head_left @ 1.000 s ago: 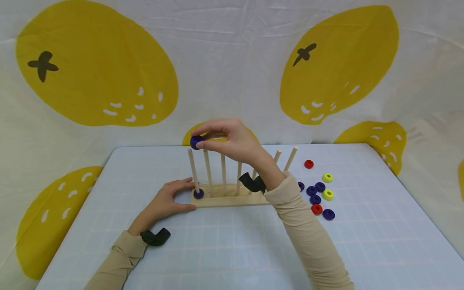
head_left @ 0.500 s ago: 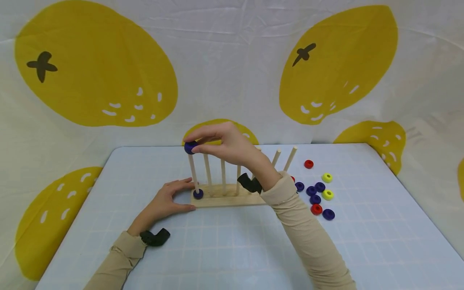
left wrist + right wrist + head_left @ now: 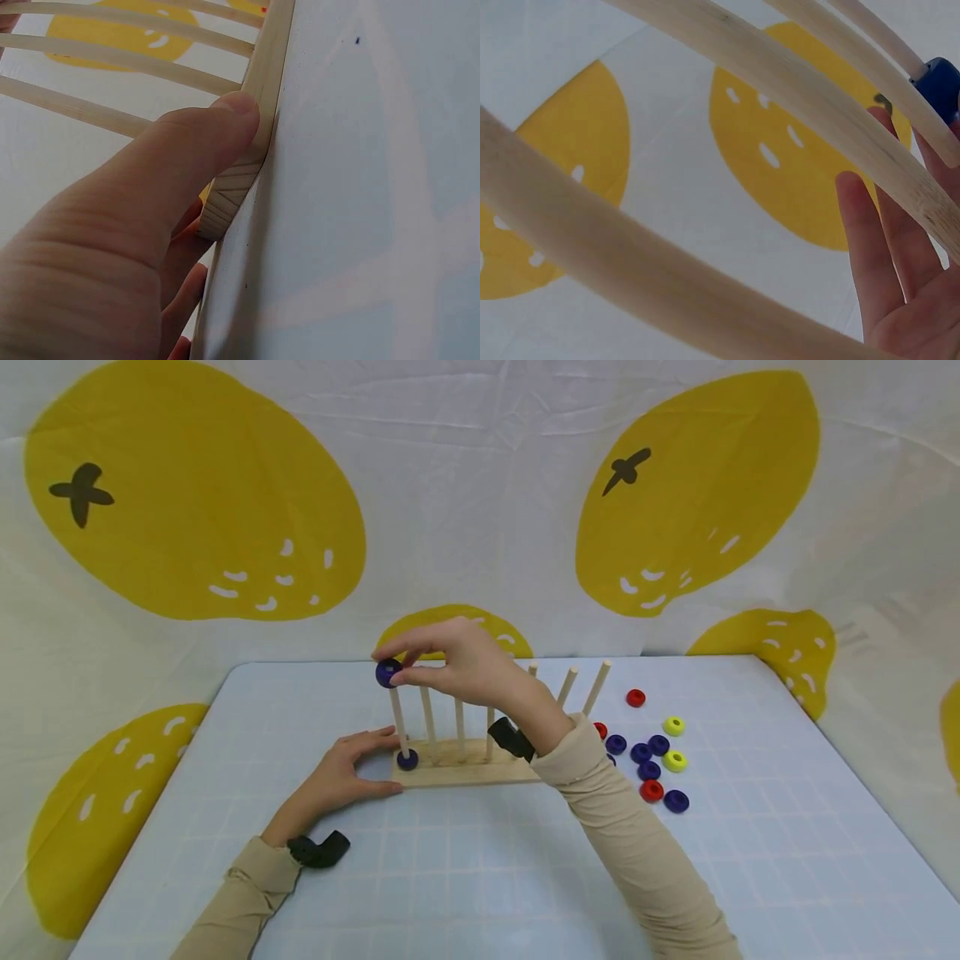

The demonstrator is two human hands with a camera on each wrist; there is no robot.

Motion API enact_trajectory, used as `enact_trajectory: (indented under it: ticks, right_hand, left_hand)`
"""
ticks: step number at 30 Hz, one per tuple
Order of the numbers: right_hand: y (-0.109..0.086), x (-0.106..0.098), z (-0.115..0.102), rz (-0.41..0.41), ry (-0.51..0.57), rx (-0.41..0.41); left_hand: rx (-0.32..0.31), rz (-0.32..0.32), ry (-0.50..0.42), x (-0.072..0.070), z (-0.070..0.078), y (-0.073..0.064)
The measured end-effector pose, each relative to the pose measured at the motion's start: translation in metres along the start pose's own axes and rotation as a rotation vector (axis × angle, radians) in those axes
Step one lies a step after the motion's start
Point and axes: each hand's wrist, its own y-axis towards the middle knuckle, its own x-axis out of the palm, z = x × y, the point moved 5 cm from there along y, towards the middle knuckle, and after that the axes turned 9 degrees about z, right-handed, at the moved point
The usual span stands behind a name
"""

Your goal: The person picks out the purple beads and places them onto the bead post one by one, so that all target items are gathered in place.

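Observation:
My right hand (image 3: 480, 668) pinches a dark blue ring (image 3: 386, 677) between thumb and fingers at the top of the leftmost peg (image 3: 398, 718). In the right wrist view, the blue ring (image 3: 936, 86) sits at that peg's tip. The pegs rise from a wooden peg stand (image 3: 465, 773). Another dark blue ring (image 3: 407, 761) lies around the foot of the same peg. My left hand (image 3: 341, 777) grips the left end of the stand, thumb on the front edge and fingers behind. The left wrist view shows the thumb (image 3: 232, 116) pressed on the wooden base. My right forearm hides the stand's right end.
Right of the stand lie loose rings: several dark blue ones (image 3: 677, 802), a few red ones (image 3: 636, 698) and two yellow ones (image 3: 674, 727). Other upright pegs (image 3: 597, 687) stand close to the right hand and wrist. A lemon-print cloth (image 3: 480, 510) hangs behind the table (image 3: 465, 877).
My right hand has moved left and slightly down, bringing the pinched ring from above the pegs onto the leftmost peg's tip. The left hand keeps its grip on the stand.

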Motion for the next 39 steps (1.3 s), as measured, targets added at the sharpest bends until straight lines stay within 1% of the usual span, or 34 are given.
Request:
enact_trajectory:
  ticks: [4, 7, 10, 13, 16, 20, 22, 26, 32, 39]
  right_hand:
    - [0.0, 0.002, -0.002, -0.04, -0.086, 0.014]
    - [0.0, 0.002, -0.003, -0.053, -0.127, 0.011]
    - [0.001, 0.003, -0.004, -0.058, -0.126, 0.001]
    - [0.001, 0.002, -0.003, -0.051, -0.1, -0.001]
    - [-0.001, -0.001, -0.002, -0.019, -0.035, 0.005]
    - [-0.002, -0.011, -0.003, 0.067, 0.056, 0.008]
    - [-0.003, -0.017, -0.005, 0.105, 0.08, 0.009]
    - [-0.006, -0.029, -0.009, 0.155, 0.086, 0.011]
    - [-0.015, -0.048, -0.016, 0.221, 0.098, -0.039]
    - [-0.031, -0.071, -0.016, 0.3, 0.095, -0.066]
  left_hand:
    - [0.035, 0.013, -0.008, -0.001, 0.0, 0.0]
    - [0.042, 0.022, -0.007, -0.002, -0.001, 0.0]
    - [0.038, 0.033, -0.008, -0.002, -0.001, -0.001]
    - [0.027, 0.031, -0.003, -0.002, -0.001, -0.001]
    - [0.026, 0.025, -0.007, -0.001, 0.0, -0.001]
    - [0.0, 0.009, 0.003, 0.0, -0.001, -0.001]
    - [-0.011, 0.004, 0.01, 0.0, -0.001, -0.001]
    - [-0.016, 0.0, 0.016, 0.0, -0.002, -0.001]
    - [-0.018, -0.004, 0.023, 0.0, 0.0, -0.002]
    - [-0.005, 0.008, 0.033, 0.0, 0.0, -0.002]
